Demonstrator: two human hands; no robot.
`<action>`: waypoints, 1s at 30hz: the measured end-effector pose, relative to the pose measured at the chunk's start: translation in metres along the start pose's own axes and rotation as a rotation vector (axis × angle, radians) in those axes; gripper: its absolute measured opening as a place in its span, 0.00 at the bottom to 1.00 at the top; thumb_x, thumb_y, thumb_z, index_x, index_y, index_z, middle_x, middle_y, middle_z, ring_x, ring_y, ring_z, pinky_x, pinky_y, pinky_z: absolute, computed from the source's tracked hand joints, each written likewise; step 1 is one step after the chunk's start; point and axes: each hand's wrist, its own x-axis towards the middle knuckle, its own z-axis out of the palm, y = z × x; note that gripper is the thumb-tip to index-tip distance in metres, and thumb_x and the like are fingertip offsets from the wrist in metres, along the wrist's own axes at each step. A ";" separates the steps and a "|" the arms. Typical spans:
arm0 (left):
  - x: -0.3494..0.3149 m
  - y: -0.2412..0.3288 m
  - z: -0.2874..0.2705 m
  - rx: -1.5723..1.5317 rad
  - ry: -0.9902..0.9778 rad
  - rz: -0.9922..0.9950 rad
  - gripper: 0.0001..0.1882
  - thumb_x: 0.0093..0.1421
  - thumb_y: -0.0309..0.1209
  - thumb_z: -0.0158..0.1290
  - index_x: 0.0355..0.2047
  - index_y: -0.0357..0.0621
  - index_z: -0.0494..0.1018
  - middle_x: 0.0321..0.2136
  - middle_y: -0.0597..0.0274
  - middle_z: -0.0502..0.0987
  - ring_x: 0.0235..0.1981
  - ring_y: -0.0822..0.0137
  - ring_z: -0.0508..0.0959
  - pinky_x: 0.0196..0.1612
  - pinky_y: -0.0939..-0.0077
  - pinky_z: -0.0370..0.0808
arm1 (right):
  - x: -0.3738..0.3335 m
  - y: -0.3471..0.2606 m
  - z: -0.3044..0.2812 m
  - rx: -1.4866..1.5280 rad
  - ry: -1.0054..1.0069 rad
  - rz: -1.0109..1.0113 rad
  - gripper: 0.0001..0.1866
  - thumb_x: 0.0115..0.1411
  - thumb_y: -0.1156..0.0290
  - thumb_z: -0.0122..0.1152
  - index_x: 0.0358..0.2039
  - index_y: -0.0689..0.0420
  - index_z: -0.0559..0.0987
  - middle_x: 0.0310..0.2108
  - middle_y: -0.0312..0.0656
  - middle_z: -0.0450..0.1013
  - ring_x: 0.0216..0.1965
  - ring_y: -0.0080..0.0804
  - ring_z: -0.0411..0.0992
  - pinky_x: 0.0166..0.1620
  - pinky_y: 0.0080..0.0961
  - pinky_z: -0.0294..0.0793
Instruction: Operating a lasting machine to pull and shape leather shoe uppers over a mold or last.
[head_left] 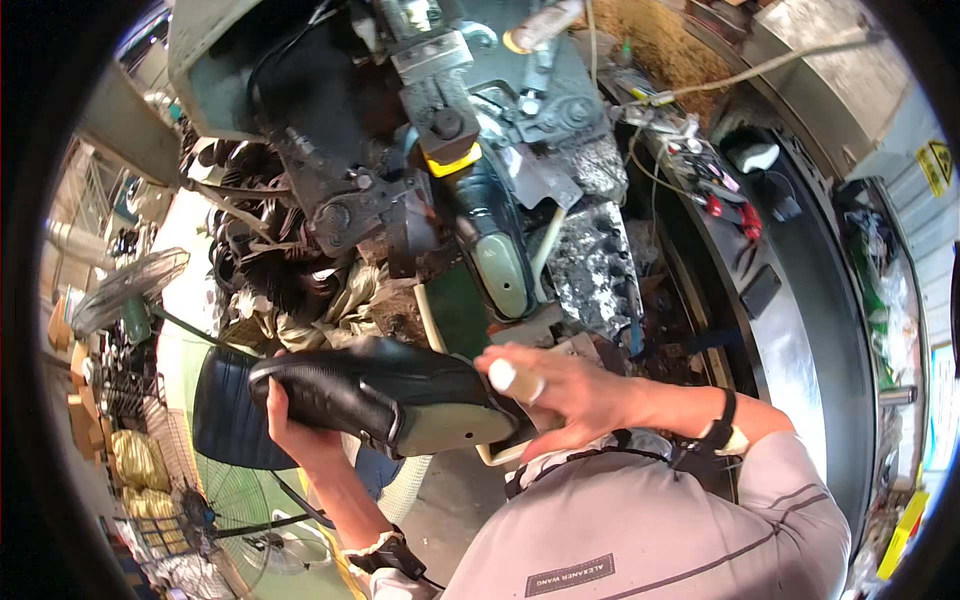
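A black leather shoe upper (345, 390) is stretched over a pale green last (445, 428), lying sideways in front of me. My left hand (293, 420) grips it at the toe end, with the thumb on the near side. At the last's other end, my right hand (575, 392) has its fingers apart, with a white wrap (515, 380) around one of them. Whether it touches the shoe I cannot tell. Beyond, a second black shoe on a last (500, 265) sits in a machine (440, 100), beneath its yellow pad (455, 162).
Dark shoe parts (265, 230) are heaped left of the machine. A black padded seat (230, 410) and a floor fan (265, 535) stand on the left. Along the right runs a metal ledge with a phone (761, 292) and red-handled pliers (748, 218).
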 end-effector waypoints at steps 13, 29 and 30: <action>-0.030 -0.122 0.219 -0.007 -0.406 -0.447 0.22 0.65 0.41 0.53 0.51 0.34 0.74 0.47 0.51 0.80 0.48 0.57 0.79 0.55 0.62 0.75 | -0.105 -0.069 -0.069 -0.109 0.595 0.208 0.49 0.48 0.67 0.80 0.64 0.69 0.60 0.64 0.64 0.61 0.63 0.56 0.65 0.63 0.43 0.66; -0.262 -0.463 0.374 0.725 -1.028 -1.240 0.31 0.64 0.46 0.57 0.58 0.34 0.67 0.53 0.43 0.74 0.52 0.53 0.78 0.56 0.57 0.75 | -0.501 -0.164 -0.136 0.508 2.183 0.943 0.30 0.50 0.75 0.73 0.55 0.62 0.76 0.43 0.44 0.78 0.43 0.32 0.77 0.50 0.28 0.76; -0.272 -0.467 0.370 0.751 -1.230 -1.130 0.31 0.65 0.45 0.56 0.59 0.34 0.67 0.53 0.42 0.75 0.53 0.52 0.78 0.56 0.57 0.75 | -0.569 -0.178 -0.123 0.581 2.210 0.910 0.25 0.54 0.69 0.70 0.52 0.60 0.77 0.41 0.43 0.78 0.38 0.34 0.78 0.45 0.31 0.78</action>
